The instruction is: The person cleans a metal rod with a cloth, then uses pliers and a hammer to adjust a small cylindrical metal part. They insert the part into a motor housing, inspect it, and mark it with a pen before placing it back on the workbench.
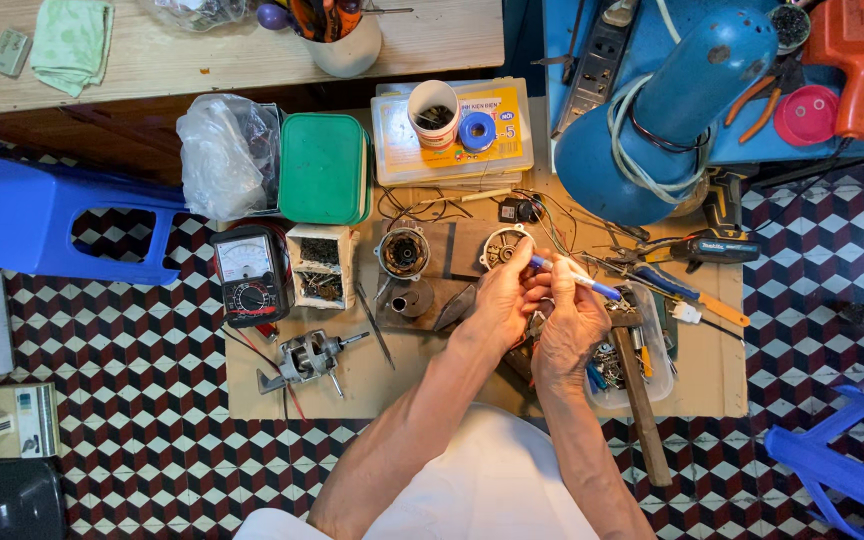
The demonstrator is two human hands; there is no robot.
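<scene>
- Nearest, a hammer with a wooden handle lies at the right edge of the cardboard sheet, beside the right hand.
- The right hand is curled narrow, pinching a blue-and-white pen-shaped tool that points left.
- The left hand touches it, fingers closed on the tool's left tip.
- Left of the hands lie a small motor with a shaft and an analogue meter.
- Just beyond the hands sit two round motor housings.
- Farther off stand a green box and a blue lamp.
</scene>
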